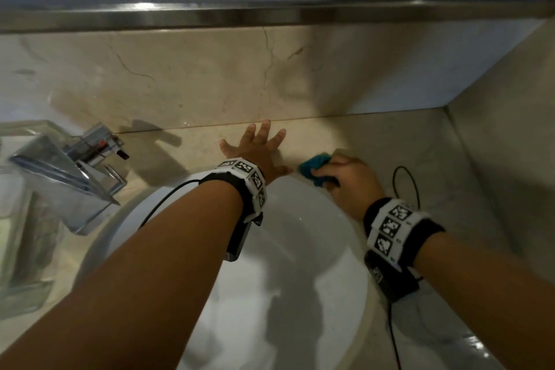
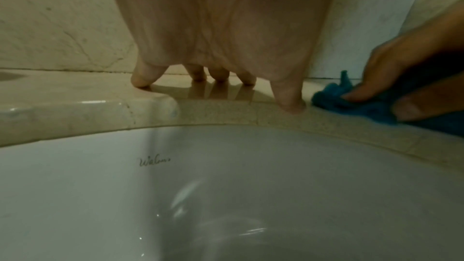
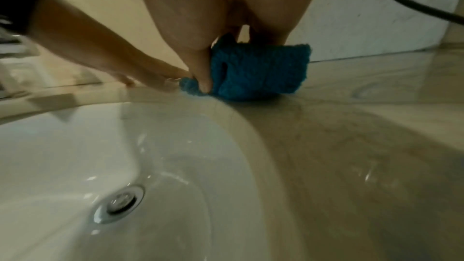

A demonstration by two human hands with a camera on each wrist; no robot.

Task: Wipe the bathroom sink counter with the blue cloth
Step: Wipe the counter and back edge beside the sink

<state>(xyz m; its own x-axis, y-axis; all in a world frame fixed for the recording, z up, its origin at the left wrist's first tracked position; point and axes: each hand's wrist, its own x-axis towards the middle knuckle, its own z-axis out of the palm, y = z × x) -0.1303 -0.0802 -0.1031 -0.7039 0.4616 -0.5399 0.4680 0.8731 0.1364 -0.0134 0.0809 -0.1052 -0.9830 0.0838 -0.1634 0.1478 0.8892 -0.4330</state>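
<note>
A person's right hand (image 1: 345,173) gripped a bunched blue knitted cloth (image 1: 315,170), its fingers (image 2: 361,94) curled round the fabric and pressing it down onto the beige marble counter (image 1: 375,141) just behind the far rim of the white oval ceramic sink basin (image 1: 300,249). The cloth sat on the narrow strip of counter between the basin and the marble backsplash (image 1: 210,75), its lower folds touching the stone in the right wrist view (image 3: 258,74).

The left hand (image 1: 258,146) lay just beside the cloth, on its left, with fingers (image 2: 141,78) spread straight and released, their tips planted on the counter near the seam with the backsplash and holding nothing. From the left wrist view the thumb (image 2: 288,96) came down at the basin's edge, close to the cloth (image 2: 351,102) but apart from it.

A chrome angular faucet (image 1: 69,177) stood at the left of the basin. A round chrome drain (image 3: 119,203) showed at the basin's bottom. Both wrists wore black bands with white black-patterned marker tiles (image 1: 390,225), and thin black cables (image 1: 405,183) trailed from them across the counter. A steel ledge (image 1: 270,9) ran along the top of the backsplash under a mirror.
</note>
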